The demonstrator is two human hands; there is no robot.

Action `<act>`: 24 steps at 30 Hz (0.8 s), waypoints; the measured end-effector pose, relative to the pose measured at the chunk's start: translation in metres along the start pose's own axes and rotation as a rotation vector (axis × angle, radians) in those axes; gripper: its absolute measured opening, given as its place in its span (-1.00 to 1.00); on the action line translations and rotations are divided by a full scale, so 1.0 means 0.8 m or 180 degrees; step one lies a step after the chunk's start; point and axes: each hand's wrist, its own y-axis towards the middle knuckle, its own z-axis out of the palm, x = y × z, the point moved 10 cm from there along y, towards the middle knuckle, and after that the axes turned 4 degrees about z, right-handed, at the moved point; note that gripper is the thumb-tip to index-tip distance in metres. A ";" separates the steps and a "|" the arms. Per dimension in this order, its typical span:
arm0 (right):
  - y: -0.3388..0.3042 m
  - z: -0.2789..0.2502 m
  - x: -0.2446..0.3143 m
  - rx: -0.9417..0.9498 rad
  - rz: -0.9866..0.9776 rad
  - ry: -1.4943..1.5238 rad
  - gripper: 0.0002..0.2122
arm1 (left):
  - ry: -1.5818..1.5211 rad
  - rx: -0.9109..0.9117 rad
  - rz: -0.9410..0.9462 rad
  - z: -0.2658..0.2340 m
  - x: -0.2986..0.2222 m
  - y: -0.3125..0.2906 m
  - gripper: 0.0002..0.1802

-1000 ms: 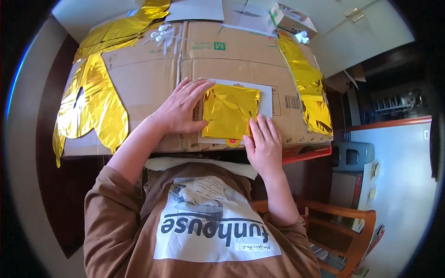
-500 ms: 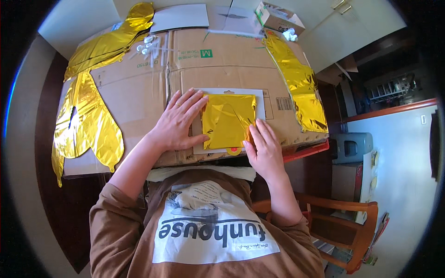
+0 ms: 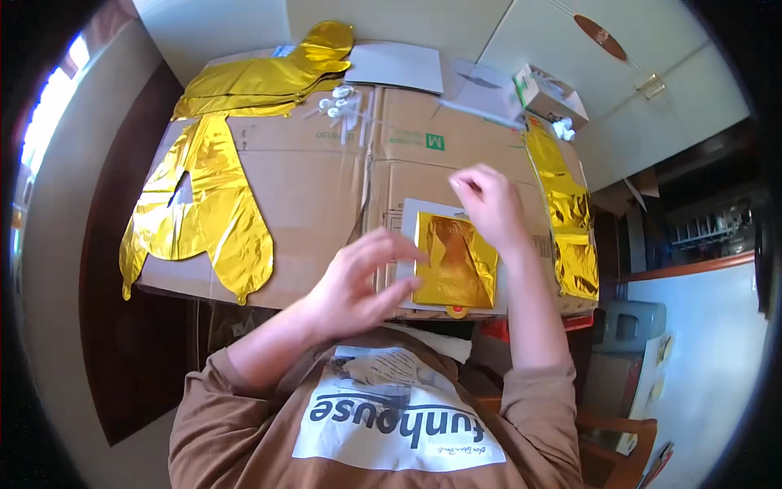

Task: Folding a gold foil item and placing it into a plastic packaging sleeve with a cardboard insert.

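A folded gold foil balloon point(image 3: 456, 261) lies flat on a white card point(image 3: 410, 232), near the front edge of a cardboard surface. My left hand point(image 3: 358, 281) hovers at the card's left side, fingers apart, slightly blurred and holding nothing. Raised over the card's upper right is my right hand point(image 3: 493, 208), its fingers curled in; I see nothing in it. At left a gold foil balloon point(image 3: 195, 208), flat and shaped with two lobes, is spread out. More gold foil point(image 3: 252, 85) lies behind it, and a long gold foil strip point(image 3: 564, 208) lies at right.
Small white pieces point(image 3: 338, 102) and clear sticks rest at the back on the flattened cardboard point(image 3: 309, 196). Behind are a white sheet point(image 3: 395, 65) and an open box point(image 3: 550, 96), with a crumpled white piece point(image 3: 564, 128) beside it. A wooden chair point(image 3: 619, 444) stands at lower right.
Both hands have come off the folded foil balloon; the right rose and curled, the left drew back towards me. The whole view has shifted, so the cardboard sits lower and further right.
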 end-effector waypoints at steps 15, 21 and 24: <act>0.261 0.219 0.057 0.0380 -0.0412 -0.0360 -0.82 | -0.2425 -0.0907 0.2223 -0.121 -0.188 -0.057 -0.74; 0.315 0.282 0.048 0.1166 0.0175 -0.1310 -0.79 | -0.2169 -0.1087 0.2416 -0.149 -0.193 -0.060 -0.72; 0.327 0.306 0.032 0.1133 0.0081 -0.1549 -0.82 | -0.2229 -0.0793 0.2407 -0.154 -0.179 -0.072 -0.74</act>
